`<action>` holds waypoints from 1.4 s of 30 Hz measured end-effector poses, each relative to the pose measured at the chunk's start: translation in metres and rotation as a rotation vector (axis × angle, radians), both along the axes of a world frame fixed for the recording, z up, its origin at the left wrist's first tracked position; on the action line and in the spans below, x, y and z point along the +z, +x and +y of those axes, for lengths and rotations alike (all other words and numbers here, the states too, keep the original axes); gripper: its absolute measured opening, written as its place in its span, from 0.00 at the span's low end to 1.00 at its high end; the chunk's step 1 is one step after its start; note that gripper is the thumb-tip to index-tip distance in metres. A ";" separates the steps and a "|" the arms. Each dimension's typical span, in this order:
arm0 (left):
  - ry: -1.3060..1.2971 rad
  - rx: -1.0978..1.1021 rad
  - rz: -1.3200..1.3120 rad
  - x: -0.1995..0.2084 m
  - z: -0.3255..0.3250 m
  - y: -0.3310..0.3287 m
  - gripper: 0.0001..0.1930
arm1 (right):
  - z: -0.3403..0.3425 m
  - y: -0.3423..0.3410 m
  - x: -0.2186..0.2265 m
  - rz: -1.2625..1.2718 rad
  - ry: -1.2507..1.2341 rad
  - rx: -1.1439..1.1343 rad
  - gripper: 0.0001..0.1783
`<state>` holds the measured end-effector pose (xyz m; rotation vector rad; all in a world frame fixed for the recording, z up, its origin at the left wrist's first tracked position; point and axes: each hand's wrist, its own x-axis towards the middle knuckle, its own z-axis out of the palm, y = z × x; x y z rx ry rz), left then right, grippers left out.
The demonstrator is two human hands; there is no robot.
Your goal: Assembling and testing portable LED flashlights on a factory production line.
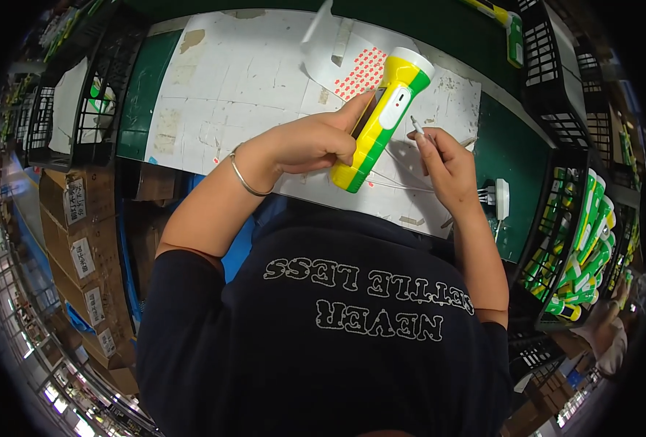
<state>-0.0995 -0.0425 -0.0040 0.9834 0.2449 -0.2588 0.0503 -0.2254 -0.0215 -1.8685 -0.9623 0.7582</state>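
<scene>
My left hand (310,142) is wrapped round the body of a yellow and green flashlight (387,124). The flashlight tilts, its white-rimmed head up and to the right, its tail end toward me. A white oval panel with a dark slot and a small red dot faces up on its side. Between the thumb and fingers of my right hand (450,169) is a white cable plug (417,125), just right of the flashlight and apart from it. A thin white cable (403,187) runs below the flashlight toward the right.
Beyond the flashlight lies a sheet of red arrow stickers (363,73) on the white worktop (213,95). A white charger block (503,199) sits at the right. Black crates of flashlights (589,247) stand on the right, another crate (55,109) at left above cardboard boxes (82,240).
</scene>
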 end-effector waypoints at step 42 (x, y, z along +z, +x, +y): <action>2.202 1.517 -0.893 0.411 0.091 0.092 0.28 | -0.035 -0.013 0.017 0.115 0.055 0.212 0.14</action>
